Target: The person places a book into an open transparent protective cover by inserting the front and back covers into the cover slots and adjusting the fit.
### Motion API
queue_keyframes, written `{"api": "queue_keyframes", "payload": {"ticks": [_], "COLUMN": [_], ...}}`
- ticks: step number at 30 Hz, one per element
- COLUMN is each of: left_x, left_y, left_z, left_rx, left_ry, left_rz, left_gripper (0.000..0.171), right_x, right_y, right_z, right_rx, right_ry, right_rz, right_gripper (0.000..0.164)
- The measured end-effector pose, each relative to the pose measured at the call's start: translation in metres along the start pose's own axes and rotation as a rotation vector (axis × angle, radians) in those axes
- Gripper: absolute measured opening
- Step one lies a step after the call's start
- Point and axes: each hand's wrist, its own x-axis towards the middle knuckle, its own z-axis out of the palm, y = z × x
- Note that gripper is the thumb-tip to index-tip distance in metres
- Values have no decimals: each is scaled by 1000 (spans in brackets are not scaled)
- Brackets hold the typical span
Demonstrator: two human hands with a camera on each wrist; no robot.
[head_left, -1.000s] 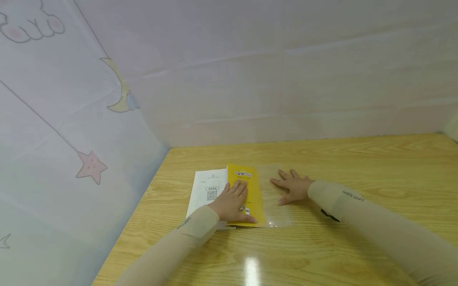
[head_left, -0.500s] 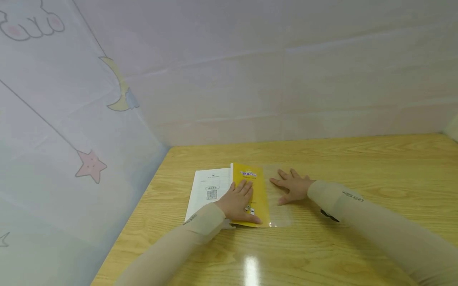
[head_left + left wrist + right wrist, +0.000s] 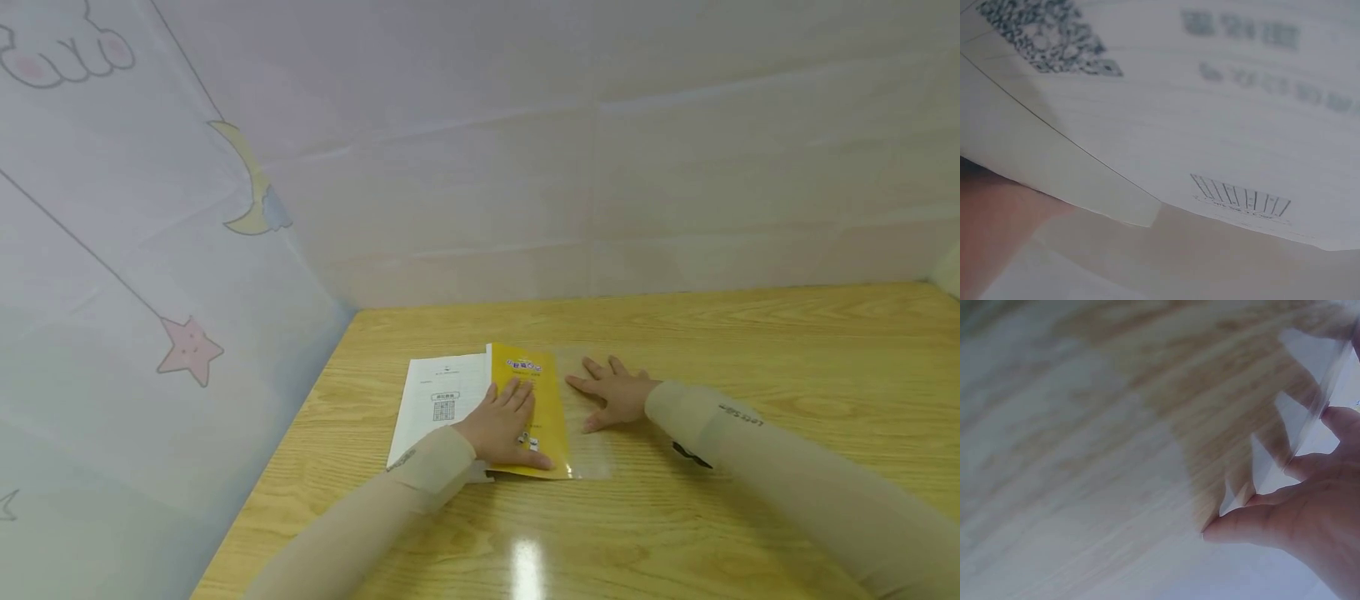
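Observation:
A booklet lies opened on the table, its yellow cover (image 3: pixel 551 417) to the right and a white printed page (image 3: pixel 423 400) to the left. My left hand (image 3: pixel 497 427) rests on the yellow cover with fingers extended and thumb out to the right. Part of a clear plastic sheet (image 3: pixel 591 465) shows flat beyond the cover's right edge; how the cover sits against it is hard to tell. On that sheet's right side my right hand (image 3: pixel 617 397) presses with spread fingers. Close up, the left wrist view has the printed page (image 3: pixel 1147 131) and a blurred bit of hand.
The wood-grain table (image 3: pixel 787 358) runs on to the right and toward the front. Behind it stands a pale wall covering (image 3: pixel 480 200), and another with a star and moon print (image 3: pixel 150 250) borders the left side. Light glares off the table front.
The yellow cover and my left hand have slid a little to the right, narrowing the visible strip of clear plastic. More of the white page shows. My right hand has stayed put.

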Motion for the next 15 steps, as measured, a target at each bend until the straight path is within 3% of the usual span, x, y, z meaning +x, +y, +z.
{"api": "queue_keyframes", "payload": {"ticks": [9, 12, 15], "left_x": [0, -2, -5], "left_y": [-16, -19, -21], "left_z": [-6, -6, -1], "left_rx": [-126, -99, -72], "left_ry": [54, 96, 142], "left_rz": [51, 11, -70], "left_gripper": [62, 67, 80], "right_x": [-4, -3, -3], "right_y": [-5, -5, -5], "right_z": [-1, 0, 1], "right_rx": [-15, -20, -14], "right_ry": [0, 4, 9], "right_rz": [11, 14, 13], "right_gripper": [94, 95, 95]}}
